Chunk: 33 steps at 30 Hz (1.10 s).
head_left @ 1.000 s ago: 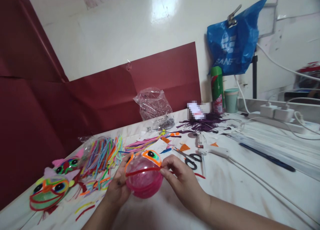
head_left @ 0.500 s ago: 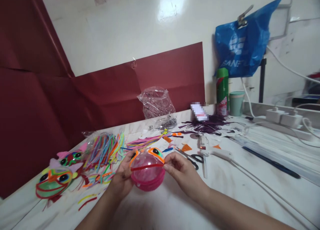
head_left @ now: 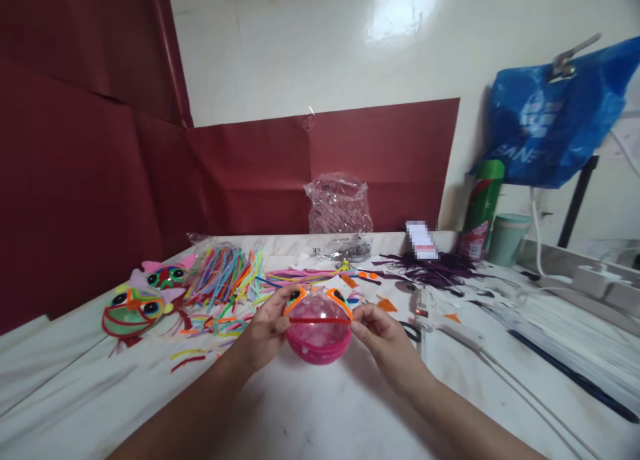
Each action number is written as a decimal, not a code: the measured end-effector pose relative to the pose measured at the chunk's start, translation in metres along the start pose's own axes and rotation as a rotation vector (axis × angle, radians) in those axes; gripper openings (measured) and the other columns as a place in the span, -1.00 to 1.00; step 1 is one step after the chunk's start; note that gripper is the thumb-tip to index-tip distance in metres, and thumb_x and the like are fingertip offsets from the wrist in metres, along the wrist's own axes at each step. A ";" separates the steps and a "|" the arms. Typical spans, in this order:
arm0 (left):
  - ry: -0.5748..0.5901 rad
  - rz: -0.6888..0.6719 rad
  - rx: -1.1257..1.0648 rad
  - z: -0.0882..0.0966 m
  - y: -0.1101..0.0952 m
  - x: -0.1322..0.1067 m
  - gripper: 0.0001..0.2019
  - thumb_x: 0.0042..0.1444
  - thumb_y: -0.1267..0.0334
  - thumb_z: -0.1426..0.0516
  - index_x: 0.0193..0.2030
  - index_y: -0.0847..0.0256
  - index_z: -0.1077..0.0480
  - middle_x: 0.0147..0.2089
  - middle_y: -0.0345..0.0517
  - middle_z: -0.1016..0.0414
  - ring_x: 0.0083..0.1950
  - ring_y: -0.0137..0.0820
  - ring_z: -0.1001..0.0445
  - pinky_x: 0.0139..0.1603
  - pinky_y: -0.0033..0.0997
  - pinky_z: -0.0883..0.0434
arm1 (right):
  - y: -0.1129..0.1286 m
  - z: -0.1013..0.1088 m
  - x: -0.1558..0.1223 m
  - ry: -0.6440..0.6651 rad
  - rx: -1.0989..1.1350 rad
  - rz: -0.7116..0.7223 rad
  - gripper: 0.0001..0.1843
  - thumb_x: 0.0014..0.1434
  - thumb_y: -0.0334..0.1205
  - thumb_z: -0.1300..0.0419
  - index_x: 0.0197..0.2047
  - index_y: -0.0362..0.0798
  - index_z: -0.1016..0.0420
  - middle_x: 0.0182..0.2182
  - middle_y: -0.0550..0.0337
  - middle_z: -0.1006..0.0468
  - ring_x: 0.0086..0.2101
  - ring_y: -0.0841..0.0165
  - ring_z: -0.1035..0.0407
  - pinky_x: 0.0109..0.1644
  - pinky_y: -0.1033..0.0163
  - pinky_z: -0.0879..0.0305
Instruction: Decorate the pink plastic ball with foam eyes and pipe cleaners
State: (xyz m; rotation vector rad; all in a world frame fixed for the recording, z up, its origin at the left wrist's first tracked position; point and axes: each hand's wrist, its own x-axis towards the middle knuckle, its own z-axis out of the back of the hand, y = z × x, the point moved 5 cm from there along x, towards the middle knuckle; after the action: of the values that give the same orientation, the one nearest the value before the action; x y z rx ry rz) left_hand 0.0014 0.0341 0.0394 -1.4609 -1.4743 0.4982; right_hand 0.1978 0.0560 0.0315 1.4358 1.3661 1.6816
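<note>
A pink clear plastic ball (head_left: 319, 328) with two orange-rimmed eyes on top rests just above the white table (head_left: 320, 413). My left hand (head_left: 263, 328) cups its left side with closed fingers. My right hand (head_left: 385, 333) pinches the right end of a red pipe cleaner (head_left: 320, 321) that lies straight across the ball's front. Both forearms reach in from the bottom edge.
Two finished ball faces (head_left: 135, 307) lie at the left beside a heap of coloured pipe cleaners (head_left: 225, 280). A glue gun (head_left: 435, 317), scissors (head_left: 411, 331), purple scraps (head_left: 435, 270), a clear bag (head_left: 340, 207), a green can (head_left: 480, 210), a cup (head_left: 507, 239) and a blue bag (head_left: 555, 120) stand behind and right.
The view has swung to the right and down, so everything sits further right in frame. My hands keep the ball and the red pipe cleaner held the same way.
</note>
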 end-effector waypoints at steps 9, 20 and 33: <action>-0.006 -0.010 0.045 -0.003 -0.003 -0.001 -0.41 -0.18 0.25 -0.33 0.07 0.12 -0.37 0.12 0.03 -0.43 0.02 -0.14 -0.46 -0.01 -0.27 -0.38 | 0.001 -0.002 -0.002 0.011 0.018 0.011 -0.63 0.00 0.11 -0.31 -0.42 -0.03 -0.40 -0.47 0.26 -0.41 -0.42 0.39 -0.26 -0.31 0.29 -0.22; 0.009 -0.014 0.075 0.002 0.004 -0.001 -0.42 -0.05 0.24 -0.26 0.17 0.06 -0.29 0.20 0.03 -0.37 0.11 -0.09 -0.42 0.05 -0.24 -0.37 | 0.008 0.001 -0.002 -0.091 -0.070 0.052 -0.57 -0.03 0.19 -0.28 -0.43 -0.04 -0.41 -0.49 0.24 -0.41 -0.45 0.38 -0.26 -0.35 0.28 -0.24; 0.083 -0.072 0.184 -0.010 0.004 -0.002 -0.34 -0.11 0.21 -0.33 0.19 0.13 -0.29 0.29 0.06 -0.26 0.31 0.03 -0.17 0.19 -0.14 -0.26 | -0.008 0.012 0.003 -0.036 -0.237 0.057 -0.58 0.03 0.18 -0.23 -0.47 -0.03 -0.40 -0.50 0.24 -0.40 -0.44 0.35 -0.25 -0.34 0.25 -0.24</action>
State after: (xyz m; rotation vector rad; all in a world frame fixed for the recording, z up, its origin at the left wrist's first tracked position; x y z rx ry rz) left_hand 0.0119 0.0298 0.0397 -1.2652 -1.3730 0.5094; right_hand 0.2067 0.0655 0.0248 1.3717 1.0743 1.7782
